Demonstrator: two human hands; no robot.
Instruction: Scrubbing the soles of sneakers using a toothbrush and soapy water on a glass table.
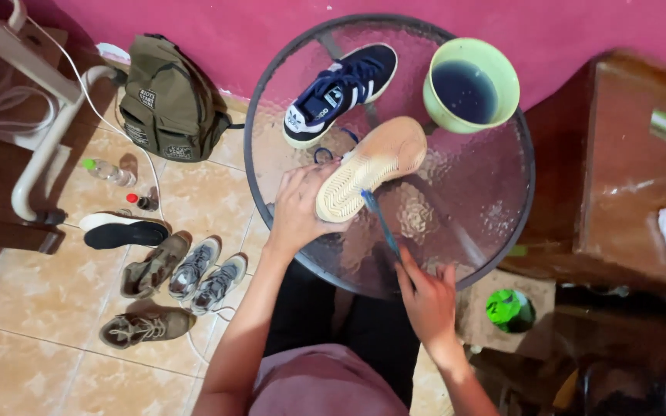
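My left hand (300, 208) grips the heel end of an upturned sneaker (371, 166), its tan sole facing up, over the round glass table (495, 208). My right hand (428, 296) holds a blue toothbrush (380, 219) whose head touches the sole near the heel. The matching navy sneaker with white stripes (341, 91) lies upright at the back of the table. A light green bowl of dark water (470, 85) stands at the table's back right.
On the tiled floor to the left lie several shoes (171, 270), black insoles (125, 233), small bottles (109, 171) and an olive backpack (169, 100). A wooden cabinet (626, 169) stands to the right, with a green object (507, 308) below it.
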